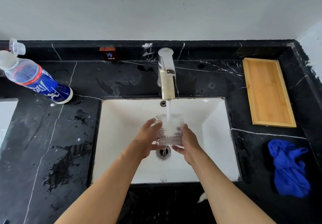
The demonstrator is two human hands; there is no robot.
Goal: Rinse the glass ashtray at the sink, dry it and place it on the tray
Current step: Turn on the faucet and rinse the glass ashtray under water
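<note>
A plastic bottle (36, 79) with a blue label stands at the far left of the black marble bench (57, 136), which is splashed with water. In the middle, over the white sink (205, 147), the left hand (148, 139) and the right hand (187, 141) each have their grip closed on a side of the glass ashtray (169, 130) — it sits directly under the stream from the tap (167, 72), above the drain (163, 152). To the right lies the wooden tray (268, 92), and nearer — a crumpled blue cloth (290, 168).
</note>
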